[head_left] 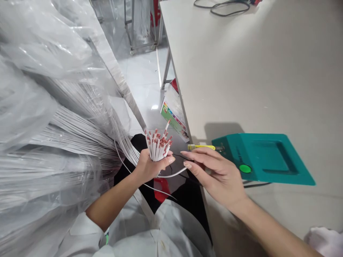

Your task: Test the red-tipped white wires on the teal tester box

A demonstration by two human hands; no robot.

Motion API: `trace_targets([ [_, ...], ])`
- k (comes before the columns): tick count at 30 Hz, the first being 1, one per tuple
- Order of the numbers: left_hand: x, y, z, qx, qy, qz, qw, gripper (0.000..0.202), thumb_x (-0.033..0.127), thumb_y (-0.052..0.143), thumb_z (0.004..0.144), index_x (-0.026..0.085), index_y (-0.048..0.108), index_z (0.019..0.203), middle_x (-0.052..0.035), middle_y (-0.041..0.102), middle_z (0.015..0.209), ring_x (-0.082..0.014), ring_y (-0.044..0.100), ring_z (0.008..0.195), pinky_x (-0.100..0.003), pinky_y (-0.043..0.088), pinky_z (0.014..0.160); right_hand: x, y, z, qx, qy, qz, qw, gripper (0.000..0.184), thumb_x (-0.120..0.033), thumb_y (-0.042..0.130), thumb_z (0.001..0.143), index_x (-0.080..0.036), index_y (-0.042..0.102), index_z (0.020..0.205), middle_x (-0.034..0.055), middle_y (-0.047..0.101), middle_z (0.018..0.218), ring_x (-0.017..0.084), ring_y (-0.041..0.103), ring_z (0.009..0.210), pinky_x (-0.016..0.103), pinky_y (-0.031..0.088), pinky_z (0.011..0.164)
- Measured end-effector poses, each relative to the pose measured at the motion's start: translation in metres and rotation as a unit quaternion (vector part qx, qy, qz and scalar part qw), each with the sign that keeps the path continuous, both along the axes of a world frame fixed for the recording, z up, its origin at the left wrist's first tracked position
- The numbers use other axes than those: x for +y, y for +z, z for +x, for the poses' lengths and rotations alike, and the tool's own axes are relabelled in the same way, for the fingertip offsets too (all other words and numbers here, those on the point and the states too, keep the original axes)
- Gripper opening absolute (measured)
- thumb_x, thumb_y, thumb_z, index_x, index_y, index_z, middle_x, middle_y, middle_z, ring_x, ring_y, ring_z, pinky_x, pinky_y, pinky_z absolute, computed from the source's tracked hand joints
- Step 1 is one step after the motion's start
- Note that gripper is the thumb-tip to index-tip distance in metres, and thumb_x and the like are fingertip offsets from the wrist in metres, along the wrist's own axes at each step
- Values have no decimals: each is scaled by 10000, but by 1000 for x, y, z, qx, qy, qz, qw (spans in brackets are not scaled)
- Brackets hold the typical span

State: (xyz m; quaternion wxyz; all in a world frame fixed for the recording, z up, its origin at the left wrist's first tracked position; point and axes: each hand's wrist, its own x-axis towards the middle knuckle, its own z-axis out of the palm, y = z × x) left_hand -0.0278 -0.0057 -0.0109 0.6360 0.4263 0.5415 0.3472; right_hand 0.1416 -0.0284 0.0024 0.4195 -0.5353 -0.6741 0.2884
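Observation:
My left hand point(151, 165) is closed around a bundle of thin white wires point(158, 144) with reddish tips pointing up. The wires run back to the left into a large mass wrapped in clear plastic point(53, 107). My right hand point(214, 173) lies at the table's edge with its fingers stretched toward the bundle; a single white wire point(174, 174) curves under its fingertips. Just above the fingers a yellow sleeved wire point(200, 147) sticks into the side of a teal box point(265, 157) with a green button point(245, 168).
The white table point(254, 71) fills the right side, with a black cable point(222, 9) at its far end. A coloured carton point(174, 119) sits on the floor under the table edge. A metal frame on wheels point(139, 28) stands behind. White cloth point(325, 239) lies at the lower right.

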Motion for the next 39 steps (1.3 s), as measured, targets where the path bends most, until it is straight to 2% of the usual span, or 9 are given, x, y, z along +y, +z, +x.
trace_targets([
  [4, 0, -3, 1, 17, -31, 7, 999, 211, 286, 720, 599, 126, 653, 720, 13, 570, 528, -97, 505, 456, -226, 434, 455, 1, -3, -1, -19, 6, -1, 1000, 141, -278, 598, 785, -246, 701, 875, 43, 648, 812, 152, 606, 731, 295, 517, 658],
  [10, -4, -7, -3, -15, -103, 85, 991, 236, 236, 713, 627, 143, 666, 838, -36, 671, 784, -183, 614, 775, -292, 485, 722, 7, -7, -11, 48, 36, -62, 996, 103, -277, 596, 792, -221, 682, 801, 32, 628, 733, 144, 579, 665, 284, 485, 594],
  [16, -5, -9, -7, -23, -133, 92, 986, 232, 245, 693, 655, 145, 664, 863, -47, 677, 854, -193, 615, 829, -306, 478, 769, 7, -8, -15, 124, 61, -104, 985, 113, -314, 624, 764, -212, 675, 763, 34, 632, 719, 143, 586, 646, 271, 494, 569],
  [20, -6, -10, -13, -35, -102, 83, 991, 230, 255, 693, 653, 157, 663, 859, -26, 657, 765, -162, 605, 724, -282, 477, 698, 7, -10, -23, 155, 57, -122, 979, 140, -338, 632, 756, -207, 667, 720, 29, 623, 688, 135, 578, 612, 261, 486, 540],
  [25, -9, -4, -27, 33, -56, 46, 997, 248, 357, 644, 697, 126, 608, 614, -7, 549, 533, -114, 508, 523, -237, 411, 523, 10, -11, -30, 167, 68, -151, 972, 144, -324, 606, 778, -197, 653, 726, 27, 598, 697, 135, 581, 626, 257, 484, 527],
  [28, -13, -1, -33, 61, -14, 72, 995, 284, 397, 610, 732, 132, 612, 628, 2, 525, 539, -106, 485, 543, -228, 396, 533, 9, -14, -34, 147, 86, -144, 975, 126, -299, 578, 800, -201, 654, 775, 28, 593, 724, 133, 578, 642, 256, 481, 535],
  [32, -18, 0, -33, 49, 20, 50, 997, 297, 394, 642, 706, 132, 664, 845, -14, 593, 634, -120, 513, 575, -238, 422, 549, 7, -22, -41, 119, 101, -124, 980, 143, -263, 529, 833, -205, 660, 828, 32, 586, 749, 129, 567, 649, 264, 484, 564],
  [35, -17, 3, -31, 27, 14, 41, 999, 317, 368, 655, 693, 129, 667, 902, -48, 655, 782, -150, 572, 674, -255, 454, 624, 6, -27, -45, 118, 101, -98, 983, 159, -233, 508, 845, -224, 666, 860, 34, 594, 795, 129, 573, 688, 269, 491, 599],
  [39, -13, 10, -28, 44, -7, 63, 997, 256, 315, 660, 692, 121, 667, 858, -49, 665, 805, -173, 593, 770, -272, 457, 731, 3, -29, -46, 106, 86, -55, 989, 188, -190, 502, 841, -240, 675, 891, 35, 585, 826, 126, 573, 730, 261, 493, 623],
])
